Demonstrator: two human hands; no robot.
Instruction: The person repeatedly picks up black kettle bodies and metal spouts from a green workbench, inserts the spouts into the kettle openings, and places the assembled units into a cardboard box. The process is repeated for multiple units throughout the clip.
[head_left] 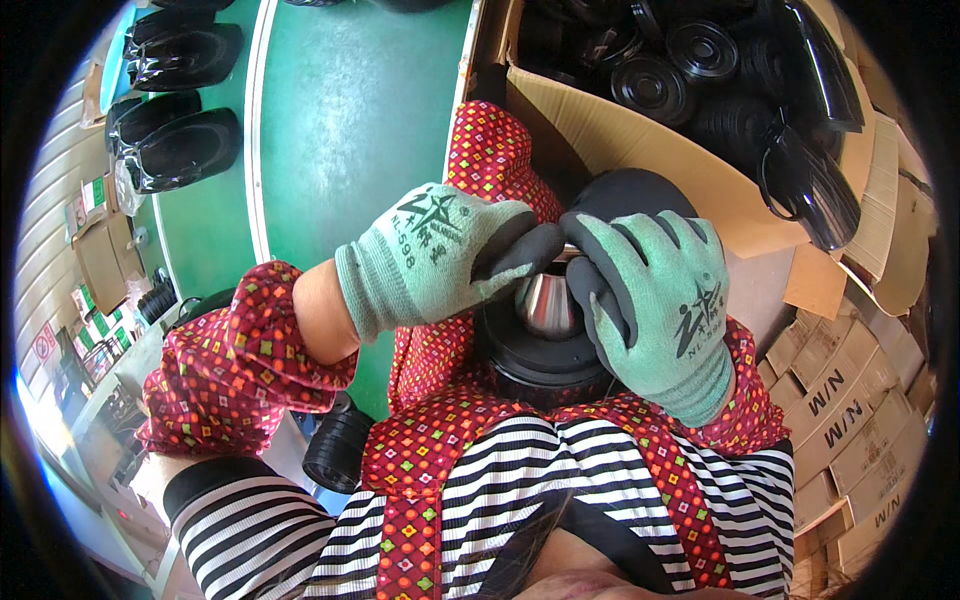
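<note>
Two gloved hands, left hand (430, 255), right hand (665, 300), fingers pinching silver cone (548, 303) atop black round part (540, 350)

Green floor (350, 110) with white line (258, 130); open cardboard box (640, 150) of black parts right; stacked cartons (850, 440) lower right.

Black round speaker part (540, 365) (shiny metal cone at centre) between both hands

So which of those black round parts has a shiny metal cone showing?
The black round part on the lap, between both hands; the parts in the cardboard box look all black.
</note>
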